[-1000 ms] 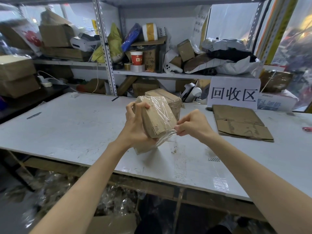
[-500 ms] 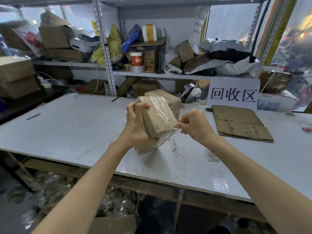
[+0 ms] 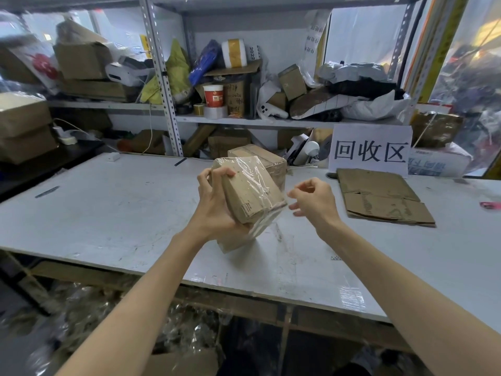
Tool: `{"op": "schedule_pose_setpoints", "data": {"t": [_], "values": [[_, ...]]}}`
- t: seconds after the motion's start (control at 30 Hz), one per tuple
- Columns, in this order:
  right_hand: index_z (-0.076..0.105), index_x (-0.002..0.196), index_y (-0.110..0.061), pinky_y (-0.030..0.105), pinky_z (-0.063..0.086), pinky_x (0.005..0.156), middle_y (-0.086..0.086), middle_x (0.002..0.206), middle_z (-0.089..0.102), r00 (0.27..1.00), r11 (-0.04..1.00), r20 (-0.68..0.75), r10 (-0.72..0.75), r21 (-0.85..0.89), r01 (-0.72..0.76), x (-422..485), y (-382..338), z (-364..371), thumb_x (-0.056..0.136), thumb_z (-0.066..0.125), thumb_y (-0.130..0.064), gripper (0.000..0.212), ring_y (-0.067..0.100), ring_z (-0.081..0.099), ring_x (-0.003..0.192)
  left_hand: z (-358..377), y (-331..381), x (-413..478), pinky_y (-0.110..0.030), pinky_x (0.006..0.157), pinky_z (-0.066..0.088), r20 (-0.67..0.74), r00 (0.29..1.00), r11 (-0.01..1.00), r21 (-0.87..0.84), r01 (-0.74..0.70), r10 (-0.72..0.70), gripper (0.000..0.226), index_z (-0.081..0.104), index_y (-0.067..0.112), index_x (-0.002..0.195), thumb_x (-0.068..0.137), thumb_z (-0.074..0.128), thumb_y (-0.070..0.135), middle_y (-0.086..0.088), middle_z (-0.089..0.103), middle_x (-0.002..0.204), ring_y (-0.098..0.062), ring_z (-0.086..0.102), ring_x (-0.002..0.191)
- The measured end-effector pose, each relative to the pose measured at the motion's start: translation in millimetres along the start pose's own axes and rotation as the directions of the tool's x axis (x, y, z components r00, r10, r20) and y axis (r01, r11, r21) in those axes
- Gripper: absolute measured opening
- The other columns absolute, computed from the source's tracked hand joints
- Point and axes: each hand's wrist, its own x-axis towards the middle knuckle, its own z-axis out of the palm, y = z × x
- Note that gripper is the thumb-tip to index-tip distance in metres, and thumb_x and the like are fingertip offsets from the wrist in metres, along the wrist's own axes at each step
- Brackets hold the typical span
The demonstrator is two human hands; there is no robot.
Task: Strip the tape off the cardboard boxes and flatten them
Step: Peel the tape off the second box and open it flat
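My left hand [image 3: 214, 204] grips a small brown cardboard box [image 3: 250, 195] from its left side and holds it tilted above the white table [image 3: 108, 213]. Clear tape [image 3: 253, 172] wraps the box and wrinkles over its top and lower edge. My right hand [image 3: 311, 200] hovers just right of the box with fingers loosely curled and apart, holding nothing I can make out. A second taped box [image 3: 267, 158] stands on the table right behind the held one. Flattened cardboard [image 3: 379, 198] lies to the right.
A white sign with black characters [image 3: 370, 150] leans at the back right. Metal shelves [image 3: 168, 104] behind the table are crammed with boxes, bags and tape rolls. Crumpled plastic and cardboard lie on the floor below the table's front edge [image 3: 244, 290]. A pink item [image 3: 490, 205] sits far right.
My right hand was pinching the tape at the box's lower right edge; it has let go and pulled slightly right and up. The left hand keeps the box in nearly the same pose.
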Motion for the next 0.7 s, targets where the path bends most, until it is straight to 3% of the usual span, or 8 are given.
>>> {"op": "schedule_pose_setpoints", "data": {"t": [0.07, 0.13, 0.23, 0.33, 0.43, 0.5, 0.57, 0.7], "values": [[0.062, 0.090, -0.006, 0.033, 0.054, 0.059, 0.008, 0.086, 0.066, 0.998, 0.999, 0.040, -0.053, -0.002, 0.053, 3.5, -0.9, 1.2, 0.083, 0.064, -0.038, 0.033, 0.022, 0.066, 0.070, 0.3, 1.0, -1.0, -0.045, 0.109, 0.041, 0.004, 1.000, 1.000, -0.002, -0.019, 0.019, 0.094, 0.023, 0.032, 0.118, 0.046, 0.078, 0.056, -0.007, 0.018, 0.129, -0.029, 0.027, 0.130], [0.067, 0.092, -0.009, 0.031, 0.055, 0.058, 0.004, 0.083, 0.068, 0.984, 0.974, 0.095, -0.151, -0.156, 0.164, 4.3, -4.7, 5.4, 0.081, 0.070, -0.044, 0.037, 0.017, 0.066, 0.071, 0.9, 2.3, -1.9, -0.045, 0.107, 0.043, 0.011, 0.999, 0.999, 0.000, -0.032, 0.032, 0.094, 0.023, 0.031, 0.118, 0.047, 0.078, 0.056, -0.009, 0.019, 0.130, -0.030, 0.028, 0.131], [0.071, 0.077, -0.013, 0.026, 0.056, 0.048, 0.004, 0.071, 0.069, 0.953, 0.917, 0.129, -0.273, -0.266, 0.299, 7.9, -8.7, 10.3, 0.082, 0.074, -0.018, 0.007, 0.018, 0.067, 0.058, -0.5, 2.1, -2.4, -0.044, 0.107, 0.044, 0.018, 0.999, 0.999, -0.001, -0.038, 0.038, 0.094, 0.023, 0.031, 0.119, 0.047, 0.078, 0.056, -0.010, 0.019, 0.131, -0.030, 0.029, 0.132], [0.064, 0.064, -0.017, 0.030, 0.057, 0.047, 0.005, 0.061, 0.065, 0.957, 0.904, 0.097, -0.272, -0.314, 0.288, 11.8, -8.5, 10.3, 0.083, 0.066, -0.003, 0.023, 0.020, 0.065, 0.047, -2.0, -0.8, -3.6, -0.045, 0.108, 0.043, 0.015, 0.999, 0.999, -0.023, -0.049, 0.049, 0.093, 0.024, 0.031, 0.119, 0.048, 0.079, 0.054, -0.011, 0.020, 0.131, -0.032, 0.030, 0.132], [0.060, 0.067, 0.001, 0.033, 0.060, 0.054, 0.012, 0.060, 0.063, 0.998, 0.992, 0.035, -0.059, -0.109, 0.063, 14.3, 0.7, 7.5, 0.087, 0.056, 0.005, 0.021, 0.022, 0.067, 0.050, -1.3, -4.7, -5.6, -0.042, 0.109, 0.043, -0.024, 1.000, 0.999, -0.051, -0.001, 0.000, 0.101, 0.026, 0.019, 0.125, 0.046, 0.080, 0.054, -0.010, 0.020, 0.131, -0.030, 0.032, 0.131], [0.058, 0.073, 0.005, 0.034, 0.061, 0.060, 0.018, 0.064, 0.062, 0.998, 0.998, 0.039, 0.056, 0.027, -0.057, 9.6, 6.2, 6.2, 0.088, 0.051, 0.009, 0.016, 0.028, 0.069, 0.057, -1.7, -8.6, -5.6, -0.034, 0.110, 0.041, -0.068, 0.995, 0.996, -0.061, 0.067, -0.071, 0.102, 0.030, 0.018, 0.124, 0.044, 0.081, 0.053, -0.010, 0.021, 0.132, -0.025, 0.032, 0.128], [0.058, 0.078, 0.004, 0.034, 0.061, 0.064, 0.015, 0.068, 0.062, 0.999, 0.999, 0.041, 0.023, 0.039, -0.024, 5.6, 9.0, 6.8, 0.089, 0.052, 0.007, 0.013, 0.029, 0.071, 0.061, -1.1, -13.5, -3.1, -0.028, 0.107, 0.037, -0.100, 0.985, 0.989, -0.056, 0.134, -0.139, 0.101, 0.029, 0.024, 0.123, 0.045, 0.089, 0.043, -0.010, 0.022, 0.133, -0.019, 0.028, 0.124], [0.061, 0.080, -0.003, 0.029, 0.059, 0.061, 0.011, 0.070, 0.063, 0.979, 0.979, 0.042, -0.201, 0.046, 0.200, -7.6, 1.0, 1.2, 0.090, 0.056, 0.001, 0.012, 0.022, 0.071, 0.060, 1.1, -20.2, 2.3, -0.027, 0.099, 0.037, -0.184, 0.949, 0.967, -0.045, 0.252, -0.256, 0.099, 0.028, 0.030, 0.125, 0.053, 0.095, 0.033, -0.008, 0.021, 0.135, -0.022, 0.029, 0.118]]}}
